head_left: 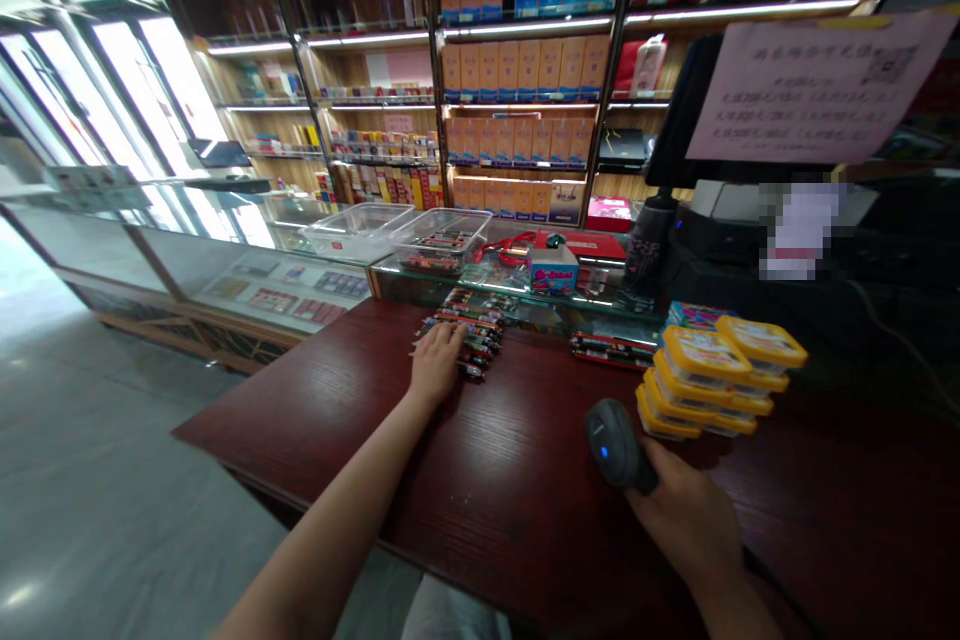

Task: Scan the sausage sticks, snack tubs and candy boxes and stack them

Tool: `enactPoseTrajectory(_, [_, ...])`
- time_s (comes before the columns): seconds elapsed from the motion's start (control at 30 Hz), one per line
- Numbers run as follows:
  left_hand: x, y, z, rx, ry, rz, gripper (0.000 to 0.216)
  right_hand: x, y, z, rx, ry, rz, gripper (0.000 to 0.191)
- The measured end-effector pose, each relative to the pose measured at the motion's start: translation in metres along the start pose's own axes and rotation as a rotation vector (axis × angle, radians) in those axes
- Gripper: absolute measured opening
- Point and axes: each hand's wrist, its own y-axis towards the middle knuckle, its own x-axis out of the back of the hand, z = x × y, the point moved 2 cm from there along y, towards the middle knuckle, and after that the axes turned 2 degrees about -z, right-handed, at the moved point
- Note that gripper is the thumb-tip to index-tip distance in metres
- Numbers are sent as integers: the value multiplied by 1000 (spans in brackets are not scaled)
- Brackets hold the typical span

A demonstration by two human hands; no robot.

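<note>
My left hand [437, 362] lies on the left part of a row of pens [486, 328], its fingers stretched forward over them. The pens lie side by side on the dark red wooden desk [337, 390], and some are hidden beneath the hand. In my right hand [694, 515] is a dark handheld barcode scanner [616, 440] with a lit blue light on top. Its head points forward and left, above the desk. Just beyond the scanner stands a stack of yellow-lidded plastic boxes [709, 385]. Another bunch of pens [611, 350] rests to the left of that stack.
Clear plastic bins [356, 228] stand on the glass counter [277, 220] behind the desk. A small blue and pink box [553, 272] sits there too. A monitor [679, 120] with a pink paper sign [814, 90] rises at right. Shelves of boxes [525, 70] line the back.
</note>
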Motion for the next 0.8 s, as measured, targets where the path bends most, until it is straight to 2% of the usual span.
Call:
enactPoseTrajectory(0.1, [-1,8,-33,-99,-92,10,52,0,1,0,-19,-38,15,17])
enactPoseTrajectory(0.23, [-9,20,-88,-256,-238,104,56,0,2,0,-28,-48,21,16])
enactPoseTrajectory(0.47, [-44,56,-170,-253,-312,186,31,4,7,4,-65,-15,114,12])
enactPoseTrajectory(0.63, [-62,77,-201,-246,-261,260,27,1,9,2,-60,-14,167,13])
enactPoseTrajectory(0.8, [-65,83,-209,-208,-205,212,23,-2,9,1,-48,-13,155,20])
